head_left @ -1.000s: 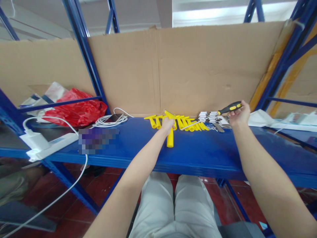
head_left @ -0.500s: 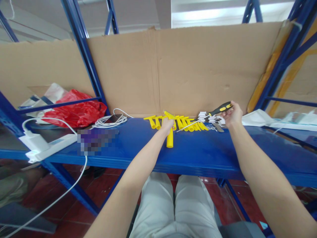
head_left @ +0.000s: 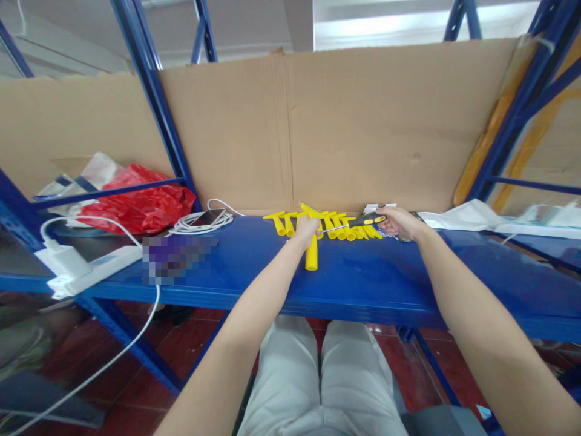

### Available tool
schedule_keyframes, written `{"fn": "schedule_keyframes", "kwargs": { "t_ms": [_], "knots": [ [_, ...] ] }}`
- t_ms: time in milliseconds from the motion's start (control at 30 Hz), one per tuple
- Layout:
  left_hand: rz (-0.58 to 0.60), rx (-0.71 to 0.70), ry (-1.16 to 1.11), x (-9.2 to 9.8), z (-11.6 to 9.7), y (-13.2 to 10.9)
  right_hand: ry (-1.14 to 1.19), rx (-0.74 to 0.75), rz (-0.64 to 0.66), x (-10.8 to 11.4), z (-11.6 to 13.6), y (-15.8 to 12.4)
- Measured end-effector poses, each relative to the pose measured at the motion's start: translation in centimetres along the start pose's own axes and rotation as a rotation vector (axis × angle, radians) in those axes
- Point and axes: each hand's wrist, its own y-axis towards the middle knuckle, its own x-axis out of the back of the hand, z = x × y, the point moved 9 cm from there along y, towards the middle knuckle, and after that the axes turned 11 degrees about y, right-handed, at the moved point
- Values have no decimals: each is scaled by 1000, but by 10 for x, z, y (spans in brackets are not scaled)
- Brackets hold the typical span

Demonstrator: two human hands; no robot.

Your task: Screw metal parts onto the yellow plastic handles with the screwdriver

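My left hand [head_left: 308, 230] is closed round a yellow T-shaped plastic handle [head_left: 311, 257]. Its wide head points to the back and its round hollow end faces me. My right hand [head_left: 399, 223] grips a screwdriver [head_left: 370, 219] with a black and yellow grip, held nearly level. The thin shaft runs left, and its tip reaches the handle beside my left fingers; exact contact is hidden. Behind and to the right of my left hand lies a row of several more yellow T-shaped handles [head_left: 336, 227]. Tiny shiny parts [head_left: 388, 235] lie below my right hand, partly covered by it.
Cardboard [head_left: 372, 127] walls the back of the blue shelf [head_left: 363, 272]. To the left are a red plastic bag [head_left: 140, 200], a coiled white cable [head_left: 195, 225] and a power strip [head_left: 104, 266]. A white sheet-like wrapping [head_left: 454, 217] lies at right. Blue uprights [head_left: 154, 97] frame the space.
My right hand has moved left and slightly down with the screwdriver, bringing its shaft level and its tip to the held handle. My left hand has stayed put.
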Motion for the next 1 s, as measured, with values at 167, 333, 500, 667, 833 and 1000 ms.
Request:
{"fn": "schedule_keyframes", "kwargs": {
  "t_ms": [167, 333, 500, 667, 833, 1000],
  "knots": [
    [8, 4, 17, 0, 1, 1, -263, -180, 224, -25, -21, -9],
    [20, 5, 33, -1, 2, 3, -453, -192, 290, -32, -31, -11],
    [-12, -29, 172, 0, 1, 4, -650, -68, 252, -35, -29, -5],
    [-67, -208, 399, 1, -9, 7, -843, 23, 223, -44, -28, 0],
    [15, -391, 739, -14, -18, 4, -967, 116, 219, -53, -25, 2],
    [83, -525, 919, -29, -23, -7, -1021, 144, 257, -53, -29, 8]
  ]
}}
